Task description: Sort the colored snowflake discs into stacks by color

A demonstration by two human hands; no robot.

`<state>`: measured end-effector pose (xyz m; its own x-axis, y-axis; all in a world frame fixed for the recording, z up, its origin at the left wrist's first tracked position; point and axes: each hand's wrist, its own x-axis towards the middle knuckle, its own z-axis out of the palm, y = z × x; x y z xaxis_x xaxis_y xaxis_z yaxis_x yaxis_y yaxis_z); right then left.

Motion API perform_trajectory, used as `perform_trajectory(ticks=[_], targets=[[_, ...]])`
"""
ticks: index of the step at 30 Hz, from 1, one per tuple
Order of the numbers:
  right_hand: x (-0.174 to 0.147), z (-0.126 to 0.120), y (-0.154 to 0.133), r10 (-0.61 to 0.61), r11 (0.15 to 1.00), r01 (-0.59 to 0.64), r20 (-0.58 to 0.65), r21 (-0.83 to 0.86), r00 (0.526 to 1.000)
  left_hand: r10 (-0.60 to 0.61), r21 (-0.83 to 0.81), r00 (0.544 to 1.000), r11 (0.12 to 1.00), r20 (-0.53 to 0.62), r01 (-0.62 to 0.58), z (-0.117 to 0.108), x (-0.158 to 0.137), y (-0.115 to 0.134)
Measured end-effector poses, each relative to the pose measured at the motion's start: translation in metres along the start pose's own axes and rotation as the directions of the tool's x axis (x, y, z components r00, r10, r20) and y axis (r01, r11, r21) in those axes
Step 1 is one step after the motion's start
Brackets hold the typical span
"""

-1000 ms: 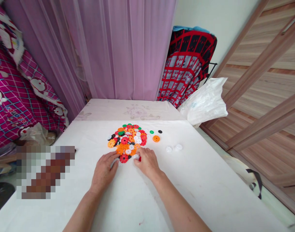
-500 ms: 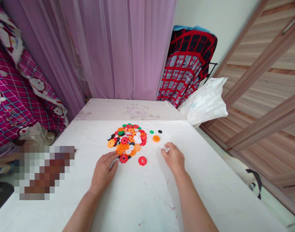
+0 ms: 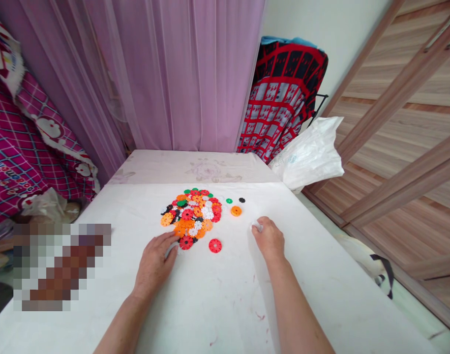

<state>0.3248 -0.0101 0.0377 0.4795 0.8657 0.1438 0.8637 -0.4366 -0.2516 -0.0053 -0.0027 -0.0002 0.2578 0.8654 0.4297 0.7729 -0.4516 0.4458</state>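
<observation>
A heap of notched plastic discs (image 3: 187,214) in red, orange, white, black and green lies on the white-covered table. My left hand (image 3: 155,263) rests at the heap's near left edge, fingers stretched out with the tips against the orange discs. Right of the heap, my right hand (image 3: 269,240) pinches a small white disc (image 3: 256,225) between thumb and finger, close above the cloth. Between the hands lies a red disc (image 3: 215,246). An orange disc (image 3: 236,211), a green disc (image 3: 229,200) and a black disc (image 3: 242,200) sit apart on the heap's right.
The table (image 3: 225,305) reaches back to a purple curtain (image 3: 195,73). A white plastic bag (image 3: 309,157) stands at its far right corner, before a red patterned cloth (image 3: 276,103). Wooden cabinet doors (image 3: 405,147) line the right side. A blurred-out patch (image 3: 62,268) covers something at the left.
My right hand has shifted slightly to the right with the white disc. My left hand stays by the heap. The whole view has turned a little.
</observation>
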Motion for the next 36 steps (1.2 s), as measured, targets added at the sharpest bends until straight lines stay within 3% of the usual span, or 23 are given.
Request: perform_trajectory(ticks=[23,32,36], targets=[[-0.0030,-0.0062,-0.0065,-0.002,0.996,0.014,0.138,-0.090,0.990,0.003,0.000,1.000,1.000,0.010,-0.003,0.0011,0.0002,-0.0023],[-0.0021,-0.0038,-0.0025,-0.027,0.998,0.034,0.124,-0.055,0.992,-0.015,-0.006,1.000,1.000,0.010,0.015,-0.0009,0.0008,0.0012],[-0.0070,-0.0079,-0.0074,-0.032,0.999,0.034,0.059,-0.032,0.998,-0.021,-0.008,1.000,1.000,-0.001,0.021,-0.0009,0.0004,0.0019]])
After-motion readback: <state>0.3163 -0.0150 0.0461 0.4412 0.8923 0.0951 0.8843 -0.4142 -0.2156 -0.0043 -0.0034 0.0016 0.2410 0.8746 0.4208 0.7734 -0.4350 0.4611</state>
